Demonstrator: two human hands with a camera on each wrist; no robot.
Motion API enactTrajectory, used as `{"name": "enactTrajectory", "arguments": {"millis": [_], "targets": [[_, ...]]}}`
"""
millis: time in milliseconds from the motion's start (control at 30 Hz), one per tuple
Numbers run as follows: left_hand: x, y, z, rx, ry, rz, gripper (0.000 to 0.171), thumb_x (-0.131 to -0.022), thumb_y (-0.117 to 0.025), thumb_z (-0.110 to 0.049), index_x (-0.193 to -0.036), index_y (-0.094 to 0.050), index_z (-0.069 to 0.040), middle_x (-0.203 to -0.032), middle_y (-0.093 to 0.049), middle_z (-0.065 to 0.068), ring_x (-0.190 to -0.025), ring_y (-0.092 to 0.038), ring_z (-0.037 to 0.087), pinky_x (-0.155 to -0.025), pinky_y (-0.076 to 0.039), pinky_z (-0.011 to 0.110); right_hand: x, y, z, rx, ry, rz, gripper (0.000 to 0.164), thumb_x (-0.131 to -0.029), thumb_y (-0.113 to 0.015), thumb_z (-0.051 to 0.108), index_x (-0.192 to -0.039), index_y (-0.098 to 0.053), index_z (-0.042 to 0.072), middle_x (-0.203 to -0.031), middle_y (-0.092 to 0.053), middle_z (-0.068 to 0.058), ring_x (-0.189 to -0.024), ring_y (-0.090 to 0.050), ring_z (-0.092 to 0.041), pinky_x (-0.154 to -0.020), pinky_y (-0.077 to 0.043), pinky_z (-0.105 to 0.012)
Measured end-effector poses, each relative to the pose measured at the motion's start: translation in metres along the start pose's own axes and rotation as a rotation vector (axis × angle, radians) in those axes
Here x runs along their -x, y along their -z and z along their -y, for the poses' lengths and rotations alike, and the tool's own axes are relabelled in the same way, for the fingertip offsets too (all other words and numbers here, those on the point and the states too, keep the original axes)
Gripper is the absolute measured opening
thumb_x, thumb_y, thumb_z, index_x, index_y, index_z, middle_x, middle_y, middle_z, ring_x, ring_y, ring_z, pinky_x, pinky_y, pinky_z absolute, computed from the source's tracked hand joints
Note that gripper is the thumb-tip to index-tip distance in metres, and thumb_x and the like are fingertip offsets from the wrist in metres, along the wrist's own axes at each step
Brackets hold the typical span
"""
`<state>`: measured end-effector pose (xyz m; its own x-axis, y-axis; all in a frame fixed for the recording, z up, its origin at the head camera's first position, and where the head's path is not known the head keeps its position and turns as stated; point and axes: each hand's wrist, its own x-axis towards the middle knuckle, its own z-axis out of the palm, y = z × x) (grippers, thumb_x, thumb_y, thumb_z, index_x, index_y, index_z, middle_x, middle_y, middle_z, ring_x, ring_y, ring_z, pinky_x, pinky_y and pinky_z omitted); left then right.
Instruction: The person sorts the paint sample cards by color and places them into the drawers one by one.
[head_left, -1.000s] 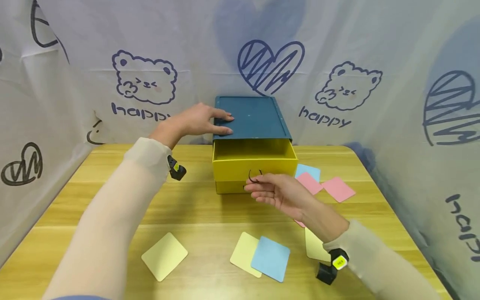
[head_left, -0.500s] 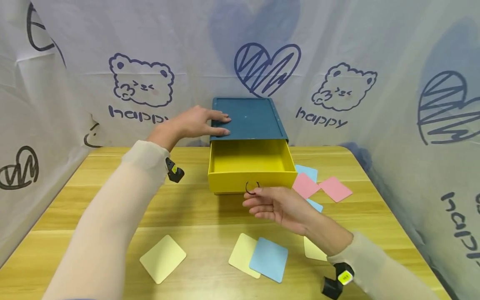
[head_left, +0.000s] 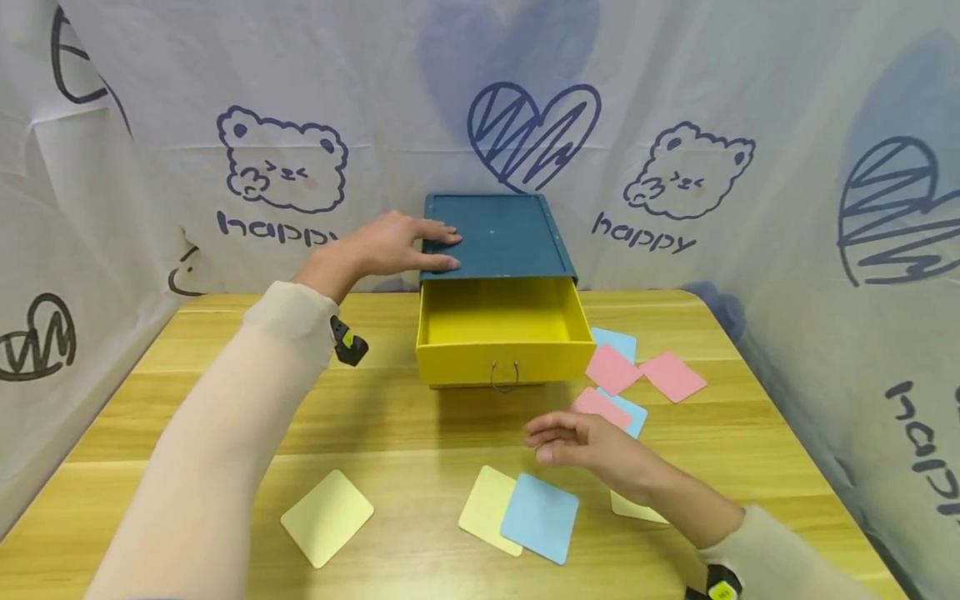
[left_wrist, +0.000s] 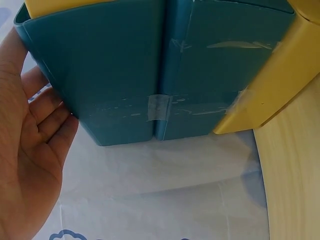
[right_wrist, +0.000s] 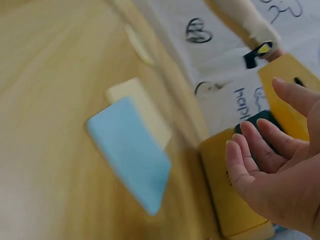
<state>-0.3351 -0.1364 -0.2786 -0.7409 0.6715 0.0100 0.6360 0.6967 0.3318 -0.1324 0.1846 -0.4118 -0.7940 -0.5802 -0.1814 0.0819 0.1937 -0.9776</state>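
A two-drawer box with a dark teal top (head_left: 498, 233) stands at the back of the table. Its yellow upper drawer (head_left: 465, 364) is pulled out, with bare inner surfaces in sight and a thin ring handle (head_left: 505, 390) hanging from its front. My left hand (head_left: 393, 243) rests on the top's left edge, thumb and fingertips on the surface; the left wrist view shows the teal side wall (left_wrist: 100, 75) beside that palm. Apart from the handle, my right hand (head_left: 592, 450) hovers over the table with loosely bent fingers, holding nothing.
In front lie a yellow card (head_left: 327, 518) and a blue card (head_left: 540, 518) overlapping another yellow card (head_left: 483, 508). Several pink and blue cards, including a pink card (head_left: 673, 377), lie right of the box. A printed cloth (head_left: 405, 100) hangs behind.
The upper drawer has come further out towards me. My right hand has let go of the ring handle and moved down and to the right. The left hand stays on the box top.
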Motion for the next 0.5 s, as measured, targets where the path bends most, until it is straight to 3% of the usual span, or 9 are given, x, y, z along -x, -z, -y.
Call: {"name": "enactTrajectory", "arguments": {"millis": [100, 233, 400, 500], "targets": [[0.000, 0.000, 0.000, 0.000, -0.005, -0.006, 0.071, -0.089, -0.053, -0.068, -0.146, -0.048, -0.025, -0.153, -0.038, -0.004, -0.140, -0.034, 0.026, -0.113, -0.029, 0.048, 0.005, 0.000, -0.014, 0.105, 0.052, -0.004, 0.053, -0.092, -0.070, 0.017, -0.134, -0.050, -0.008, -0.131, -0.055, -0.025, -0.121, -0.050, -0.042, -0.096, -0.048, -0.033], [0.000, 0.000, 0.000, -0.006, -0.018, -0.015, 0.070, -0.090, -0.053, -0.066, -0.146, -0.048, -0.024, -0.152, -0.040, -0.003, -0.138, -0.038, 0.025, -0.112, -0.031, 0.047, 0.012, 0.001, -0.032, 0.283, 0.110, -0.024, 0.050, -0.090, -0.073, 0.021, -0.132, -0.056, -0.001, -0.128, -0.059, -0.016, -0.118, -0.055, -0.035, -0.098, -0.048, -0.038], [0.000, -0.001, 0.000, 0.000, -0.022, -0.020, 0.069, -0.091, -0.053, -0.065, -0.146, -0.048, -0.023, -0.152, -0.041, -0.002, -0.138, -0.038, 0.025, -0.112, -0.031, 0.047, 0.020, -0.001, -0.052, 0.557, 0.174, -0.057, 0.057, -0.083, -0.077, 0.041, -0.130, -0.059, 0.014, -0.129, -0.060, 0.002, -0.120, -0.055, -0.021, -0.102, -0.043, -0.036], [0.000, -0.001, 0.000, 0.009, -0.014, -0.021, 0.070, -0.090, -0.053, -0.066, -0.146, -0.048, -0.024, -0.152, -0.040, -0.001, -0.139, -0.037, 0.025, -0.112, -0.031, 0.047, 0.023, -0.003, -0.061, 0.732, 0.255, -0.063, 0.065, -0.079, -0.076, 0.051, -0.133, -0.058, 0.017, -0.131, -0.056, 0.007, -0.121, -0.052, -0.018, -0.101, -0.044, -0.036]]}}
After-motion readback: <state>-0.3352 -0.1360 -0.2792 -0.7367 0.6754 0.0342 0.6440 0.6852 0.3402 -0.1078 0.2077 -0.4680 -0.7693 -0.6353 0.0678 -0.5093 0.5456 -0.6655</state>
